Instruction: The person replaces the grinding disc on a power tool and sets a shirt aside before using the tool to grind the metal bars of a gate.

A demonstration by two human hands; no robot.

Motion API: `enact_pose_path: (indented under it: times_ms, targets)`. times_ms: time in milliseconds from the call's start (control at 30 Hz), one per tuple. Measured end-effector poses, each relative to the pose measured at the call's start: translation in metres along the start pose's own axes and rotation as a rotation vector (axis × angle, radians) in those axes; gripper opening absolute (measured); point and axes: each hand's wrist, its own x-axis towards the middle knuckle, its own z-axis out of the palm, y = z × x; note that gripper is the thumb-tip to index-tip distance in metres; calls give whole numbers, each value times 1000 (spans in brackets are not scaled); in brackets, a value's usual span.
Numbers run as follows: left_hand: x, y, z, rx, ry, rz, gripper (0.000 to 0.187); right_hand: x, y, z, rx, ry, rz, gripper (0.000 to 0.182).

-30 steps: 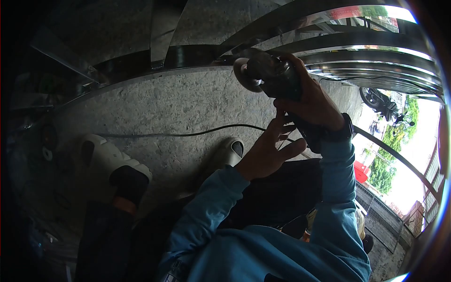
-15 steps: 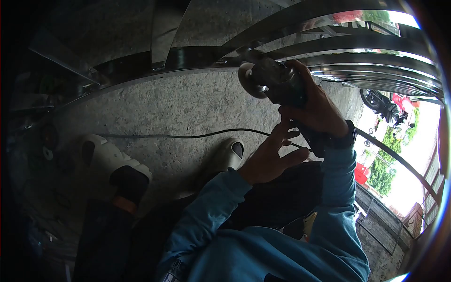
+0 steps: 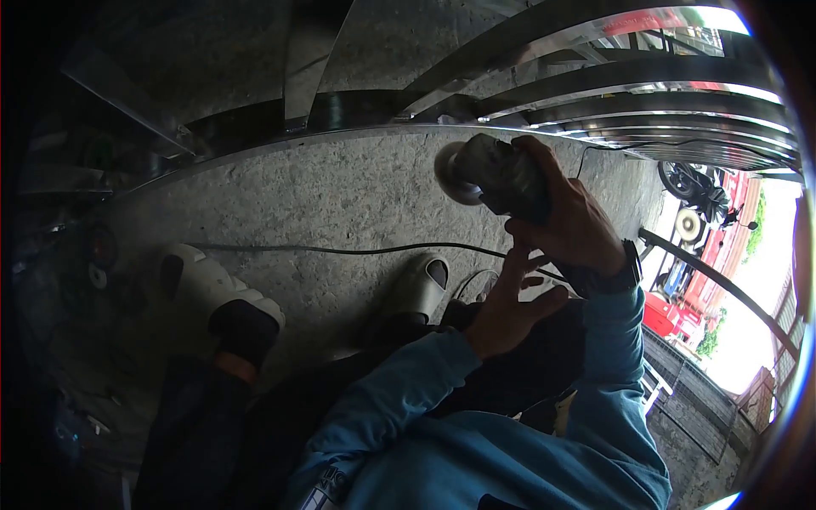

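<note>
My right hand (image 3: 578, 217), with a dark watch on the wrist, is wrapped around the body of an angle grinder (image 3: 510, 178). The grinder's round disc (image 3: 459, 174) points left and looks blurred. My left hand (image 3: 510, 310) is just below the tool, fingers and thumb spread, its fingertips close to the grinder's rear end and holding nothing. Above the disc runs the lower rail of a shiny metal frame (image 3: 357, 127), apart from the disc in this view. The grinder's handle is partly hidden behind my right hand.
Metal bars (image 3: 629, 81) of the frame fill the upper right. A black cable (image 3: 357, 250) crosses the concrete floor (image 3: 297, 187). My shoes (image 3: 416, 289) are near it; a grinding disc (image 3: 100, 246) lies far left. Outside at right stand a motorcycle (image 3: 701, 191) and a red vehicle (image 3: 714, 263).
The grinder in my right hand has moved down, away from the metal frame's rail it overlapped before. My left hand has shifted slightly right. The view has turned a little, showing more of the red vehicle.
</note>
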Motion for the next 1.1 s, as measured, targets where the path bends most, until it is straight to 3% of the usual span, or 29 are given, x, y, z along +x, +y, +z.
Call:
enact_pose_path:
  times_ms: [200, 267, 367, 533, 600, 667, 733, 800, 833, 867, 900, 933, 967, 1033, 1100]
  targets:
    - [-18, -23, 22, -4, -29, -12, 110, -33, 3, 4, 19, 66, -1, 95]
    - [-20, -26, 27, 28, -35, 95, 111, -42, 2, 3, 26, 122, -20, 95]
    - [-19, -20, 33, 34, -75, 96, 110, -55, -1, 0, 93, 170, -14, 96]
    - [-21, -28, 46, 30, -93, 159, 110, -74, -13, -9, -44, 392, -215, 96]
    - [-22, -27, 51, 109, -110, 155, 108, -82, -26, -16, 44, 444, -240, 96]
    - [-19, -24, 53, 214, 74, 370, 91, -95, -34, -28, 178, 419, -286, 95]
    - [-19, -22, 34, 397, 157, 442, 80, -105, -39, -43, 207, 423, -397, 94]
    - [-18, 10, 49, 428, 152, 699, 75, -123, -62, -70, 206, 272, -373, 93]
    - [-22, 15, 33, 476, 95, 731, 75, -126, -71, -78, 172, 273, -449, 93]
    - [-25, 21, 9, 993, 147, 900, 74, -128, -80, -84, 135, 260, -521, 93]
    - [-21, 33, 10, 1274, 166, 982, 74, -136, -95, -98, 126, 193, -514, 94]
    - [-17, 44, 10, 1540, 202, 1084, 74, -130, -99, -95, 115, 262, -632, 97]
    - [-15, 62, 39, 985, 184, 1115, 74, -125, -104, -92, 150, 363, -762, 99]
    - [-20, 89, 66, 451, 170, 1097, 76, -119, -114, -91, 259, 479, -948, 101]
    - [-27, 114, 66, 575, 215, 1134, 81, -110, -118, -86, 479, 502, -1092, 98]
